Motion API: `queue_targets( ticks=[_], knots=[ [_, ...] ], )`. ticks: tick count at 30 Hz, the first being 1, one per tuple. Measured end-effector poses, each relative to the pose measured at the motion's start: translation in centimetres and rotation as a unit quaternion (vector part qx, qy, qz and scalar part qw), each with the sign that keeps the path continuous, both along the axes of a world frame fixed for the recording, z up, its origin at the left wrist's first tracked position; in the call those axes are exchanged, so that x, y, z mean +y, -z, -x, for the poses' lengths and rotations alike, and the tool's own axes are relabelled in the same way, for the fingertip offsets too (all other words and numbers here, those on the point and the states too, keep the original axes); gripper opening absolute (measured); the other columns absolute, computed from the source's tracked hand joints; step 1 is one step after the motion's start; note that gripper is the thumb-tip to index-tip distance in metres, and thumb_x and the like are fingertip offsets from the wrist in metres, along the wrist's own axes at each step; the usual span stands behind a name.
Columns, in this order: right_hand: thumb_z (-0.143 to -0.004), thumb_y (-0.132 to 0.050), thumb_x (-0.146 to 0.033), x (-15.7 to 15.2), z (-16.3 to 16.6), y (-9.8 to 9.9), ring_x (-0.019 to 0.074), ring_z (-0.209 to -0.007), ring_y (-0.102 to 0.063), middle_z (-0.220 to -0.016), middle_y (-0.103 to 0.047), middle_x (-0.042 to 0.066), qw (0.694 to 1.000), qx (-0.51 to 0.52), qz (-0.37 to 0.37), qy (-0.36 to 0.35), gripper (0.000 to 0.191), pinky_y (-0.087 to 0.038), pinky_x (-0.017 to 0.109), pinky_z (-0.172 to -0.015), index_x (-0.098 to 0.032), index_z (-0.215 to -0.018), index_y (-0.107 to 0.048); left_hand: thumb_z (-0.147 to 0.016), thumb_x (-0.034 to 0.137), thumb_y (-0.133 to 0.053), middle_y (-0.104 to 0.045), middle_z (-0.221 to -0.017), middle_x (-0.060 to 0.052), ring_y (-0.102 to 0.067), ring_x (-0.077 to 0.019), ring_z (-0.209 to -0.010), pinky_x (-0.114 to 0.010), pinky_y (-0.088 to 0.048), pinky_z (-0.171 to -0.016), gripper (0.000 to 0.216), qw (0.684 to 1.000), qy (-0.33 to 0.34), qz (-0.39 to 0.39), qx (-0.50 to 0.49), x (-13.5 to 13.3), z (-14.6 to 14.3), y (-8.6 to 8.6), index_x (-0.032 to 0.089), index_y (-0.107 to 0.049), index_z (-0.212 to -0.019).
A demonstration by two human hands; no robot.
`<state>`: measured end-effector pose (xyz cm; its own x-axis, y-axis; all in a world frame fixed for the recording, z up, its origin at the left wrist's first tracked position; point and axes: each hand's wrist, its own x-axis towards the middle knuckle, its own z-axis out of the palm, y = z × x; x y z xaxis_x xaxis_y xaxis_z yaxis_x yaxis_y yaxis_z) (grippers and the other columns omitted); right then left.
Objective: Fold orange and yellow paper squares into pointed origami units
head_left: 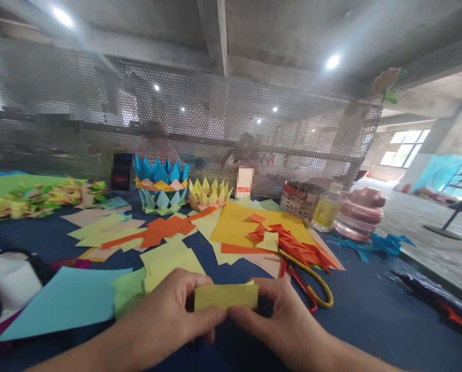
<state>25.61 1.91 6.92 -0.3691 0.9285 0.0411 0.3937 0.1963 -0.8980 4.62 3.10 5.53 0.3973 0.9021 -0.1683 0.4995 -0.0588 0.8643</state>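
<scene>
A folded strip of yellow paper point(226, 296) is held up level between both hands. My left hand point(179, 305) pinches its left half, thumb along the lower edge and fingers behind. On the right half, my right hand point(272, 307) grips it the same way, and the two thumb tips nearly meet at the middle. Behind my left hand lie loose yellow-green sheets point(172, 263) on the dark blue table. Scissors point(308, 281) with one red and one yellow handle rest just beyond my right hand.
Blue and yellow folded paper crowns point(162, 178) stand at the back. Orange paper pieces point(289, 240) lie on a yellow sheet point(234, 219). A basket point(301, 199), a bottle point(326, 209) and a pink jar point(359, 214) stand back right. A light blue sheet point(68, 299) lies at left.
</scene>
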Motion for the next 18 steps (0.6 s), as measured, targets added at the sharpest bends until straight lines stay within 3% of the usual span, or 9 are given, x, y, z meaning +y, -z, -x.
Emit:
queue_targets(
  ticks=[4, 9, 18],
  knots=[
    [-0.083, -0.066, -0.047, 0.16, -0.10, -0.15, 0.0129, -0.066, -0.042, -0.071, -0.057, 0.000, 1.000, -0.004, -0.010, 0.004, 0.032, -0.034, 0.024, -0.058, -0.016, -0.075, -0.065, -0.075, 0.067, -0.063, -0.072, -0.068, -0.003, -0.055, -0.0144, -0.060, -0.025, -0.038, -0.056, 0.051, 1.000, 0.002, 0.001, 0.000, 0.41, 0.02, -0.24, 0.018, -0.069, -0.088],
    [-0.085, -0.066, -0.047, 0.33, -0.25, -0.02, 0.0130, -0.066, -0.041, -0.069, -0.055, 0.000, 1.000, -0.008, -0.016, -0.001, 0.033, -0.034, 0.025, -0.057, -0.016, -0.075, -0.066, -0.076, 0.058, -0.063, -0.072, -0.070, -0.003, -0.061, -0.0167, -0.066, -0.027, -0.040, -0.061, 0.037, 0.999, -0.005, -0.038, 0.025, 0.43, 0.16, -0.61, 0.021, -0.064, -0.071],
    [-0.085, -0.071, -0.039, 0.60, -0.47, 0.36, 0.0161, -0.071, -0.054, -0.078, -0.069, 0.003, 0.999, 0.001, -0.028, 0.022, 0.025, -0.043, 0.025, -0.063, -0.015, -0.084, -0.076, -0.070, 0.065, -0.063, -0.063, -0.059, 0.000, -0.056, -0.0156, -0.055, -0.028, -0.036, -0.056, 0.044, 0.998, -0.033, -0.033, 0.040, 0.62, 0.30, -0.45, 0.021, -0.058, -0.072]
  ],
)
